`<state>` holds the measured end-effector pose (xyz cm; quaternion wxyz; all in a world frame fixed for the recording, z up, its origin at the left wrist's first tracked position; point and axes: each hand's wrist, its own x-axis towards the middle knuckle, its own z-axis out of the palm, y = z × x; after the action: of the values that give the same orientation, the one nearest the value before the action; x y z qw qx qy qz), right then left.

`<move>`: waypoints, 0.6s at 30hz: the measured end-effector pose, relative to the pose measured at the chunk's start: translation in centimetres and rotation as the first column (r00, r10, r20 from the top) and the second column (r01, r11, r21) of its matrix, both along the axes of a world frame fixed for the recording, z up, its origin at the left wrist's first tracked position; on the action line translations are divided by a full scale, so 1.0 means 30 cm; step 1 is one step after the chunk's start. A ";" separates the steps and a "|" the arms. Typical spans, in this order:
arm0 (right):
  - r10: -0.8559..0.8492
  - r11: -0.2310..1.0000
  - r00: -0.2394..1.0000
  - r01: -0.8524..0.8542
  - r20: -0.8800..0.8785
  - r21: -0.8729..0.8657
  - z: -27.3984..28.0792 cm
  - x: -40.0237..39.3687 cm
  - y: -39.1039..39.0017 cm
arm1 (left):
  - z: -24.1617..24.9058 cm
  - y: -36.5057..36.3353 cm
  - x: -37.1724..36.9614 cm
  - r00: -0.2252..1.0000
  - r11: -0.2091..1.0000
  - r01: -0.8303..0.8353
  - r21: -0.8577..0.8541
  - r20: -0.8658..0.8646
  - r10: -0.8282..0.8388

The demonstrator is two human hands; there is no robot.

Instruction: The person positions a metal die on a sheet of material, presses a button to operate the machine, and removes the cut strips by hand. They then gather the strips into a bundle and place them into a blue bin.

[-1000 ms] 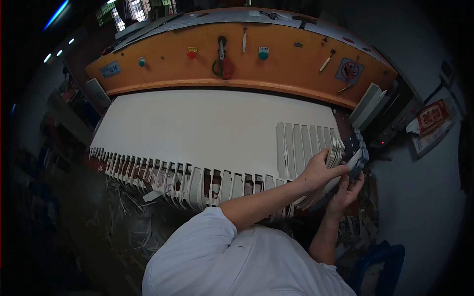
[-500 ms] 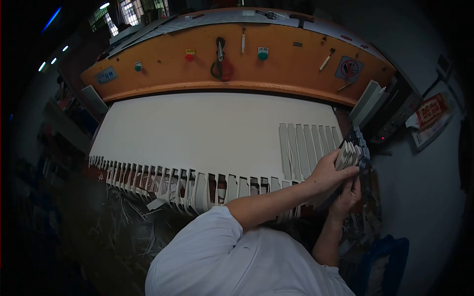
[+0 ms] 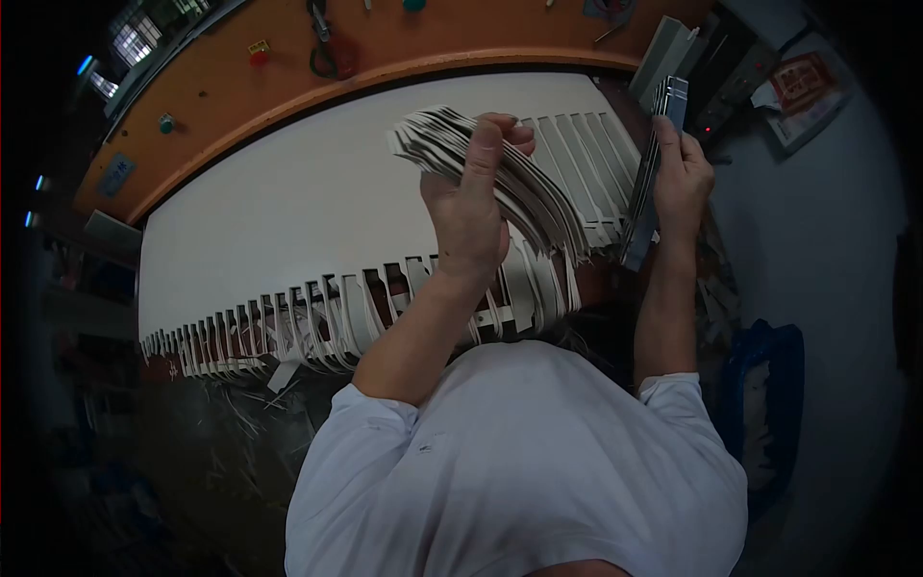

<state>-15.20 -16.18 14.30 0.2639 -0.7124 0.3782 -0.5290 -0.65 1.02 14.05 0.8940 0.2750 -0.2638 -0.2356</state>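
My left hand [image 3: 468, 207] is raised over the right part of a white sheet [image 3: 308, 192], its fingers and thumb closed round a thick, bent stack of cut strips [image 3: 540, 197], white with dark edges. The stack's far end fans out to the upper left, and its lower end hangs toward the sheet's front edge. On the right, my right hand [image 3: 686, 188] grips a long, narrow metal cutting die [image 3: 677, 89], held upright and tilted. Between the hands, strip-shaped cuts [image 3: 577, 159] show in the sheet.
The sheet's slotted front edge [image 3: 260, 322] hangs in loops. Behind it runs an orange machine beam [image 3: 461, 38] with scissors [image 3: 327, 48], a red button [image 3: 259, 56] and teal buttons. Offcuts litter the floor at left. A blue tub [image 3: 790, 385] stands at right.
Both hands were together at the right, on the strips and the die. My left hand has moved left and up with the stack; my right keeps the die. The view has shifted.
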 end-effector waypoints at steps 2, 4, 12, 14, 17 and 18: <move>-0.072 0.979 0.952 0.011 -0.297 -0.204 -0.022 0.055 -0.077 | 0.017 0.052 0.101 0.985 0.998 -0.022 0.055 -0.167 0.031; -0.178 0.886 0.847 -0.083 -0.501 -0.456 -0.141 0.125 -0.155 | -0.034 0.075 0.168 0.968 0.995 0.007 0.101 -0.249 0.018; 0.154 0.980 0.765 -0.198 -0.625 -0.001 -0.372 0.198 -0.010 | -0.182 0.080 0.177 0.890 0.976 0.157 0.151 -0.449 -0.074; 0.496 0.830 0.862 -0.436 -0.102 0.346 -0.306 0.153 0.126 | -0.191 0.058 0.153 0.878 0.970 0.191 0.152 -0.468 -0.099; 0.742 0.432 0.631 -0.708 0.226 0.559 -0.292 0.051 0.304 | -0.236 -0.007 0.085 0.866 0.952 0.270 0.145 -0.469 -0.174; 0.726 0.467 0.674 -0.627 0.134 0.624 -0.288 0.015 0.344 | -0.249 -0.025 0.055 0.865 0.946 0.292 0.142 -0.461 -0.199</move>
<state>-14.75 -5.85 5.66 0.6420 -0.7102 0.2350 -0.1682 0.99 0.25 6.59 0.8593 0.2699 -0.0619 -0.4301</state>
